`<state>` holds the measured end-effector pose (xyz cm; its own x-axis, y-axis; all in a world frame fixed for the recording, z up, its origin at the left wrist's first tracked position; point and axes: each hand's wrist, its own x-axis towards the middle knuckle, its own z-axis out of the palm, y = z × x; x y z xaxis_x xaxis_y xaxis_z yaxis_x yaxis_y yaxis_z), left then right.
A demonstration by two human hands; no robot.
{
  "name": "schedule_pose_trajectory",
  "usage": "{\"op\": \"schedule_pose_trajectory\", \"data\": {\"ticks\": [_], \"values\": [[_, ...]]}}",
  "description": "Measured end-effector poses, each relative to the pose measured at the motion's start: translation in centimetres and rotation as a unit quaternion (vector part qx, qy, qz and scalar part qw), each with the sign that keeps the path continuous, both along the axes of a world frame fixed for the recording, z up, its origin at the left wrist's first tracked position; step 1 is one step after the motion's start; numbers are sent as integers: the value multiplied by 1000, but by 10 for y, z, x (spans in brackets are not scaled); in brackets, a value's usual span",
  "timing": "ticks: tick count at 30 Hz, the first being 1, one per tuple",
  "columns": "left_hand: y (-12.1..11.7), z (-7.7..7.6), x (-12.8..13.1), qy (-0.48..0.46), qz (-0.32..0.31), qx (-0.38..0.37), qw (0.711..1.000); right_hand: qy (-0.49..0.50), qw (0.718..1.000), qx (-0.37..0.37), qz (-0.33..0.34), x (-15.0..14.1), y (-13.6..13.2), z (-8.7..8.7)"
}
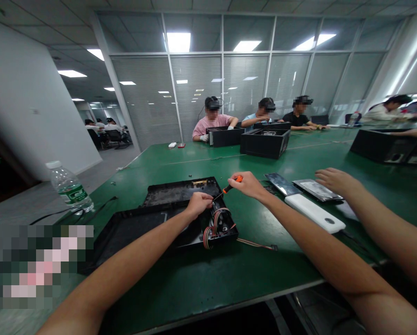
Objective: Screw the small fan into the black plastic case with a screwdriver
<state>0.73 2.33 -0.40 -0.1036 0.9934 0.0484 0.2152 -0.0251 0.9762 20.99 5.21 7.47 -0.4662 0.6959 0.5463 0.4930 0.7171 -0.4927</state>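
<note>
Gripping a screwdriver (228, 188), right hand (247, 184) angles it into the black case (138, 223), centre frame; left hand (199, 204) by its tip, hold unclear. Case opened, striped cables (206, 237) loose; screw work looks underway, remainder unclear.

The left hand (199, 204) and right hand (247, 184) are bare, and the forearms (135, 255), likewise uncovered as far as they show, narrow toward the wrists (188, 214).
</note>
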Motion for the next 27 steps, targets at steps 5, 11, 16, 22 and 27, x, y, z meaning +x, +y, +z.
{"op": "schedule_pose_trajectory", "data": {"ticks": [5,11,16,22,27], "values": [[-1,1,1,-11,1,-7,1000,-1,1000,-3,1,0,1,0],[0,0,0,-11,1,-7,1000,3,1000,-3,3,0,3,-3],[2,-3,-2,-2,0,-6,1000,-16,1000,-5,-5,-1,3,-2],[3,-4,-4,6,2,-9,1000,-66,994,66,-57,-12,-9,3],[0,-4,-4,-8,0,-12,1000,-86,987,119,-59,-14,-19,1]]}}
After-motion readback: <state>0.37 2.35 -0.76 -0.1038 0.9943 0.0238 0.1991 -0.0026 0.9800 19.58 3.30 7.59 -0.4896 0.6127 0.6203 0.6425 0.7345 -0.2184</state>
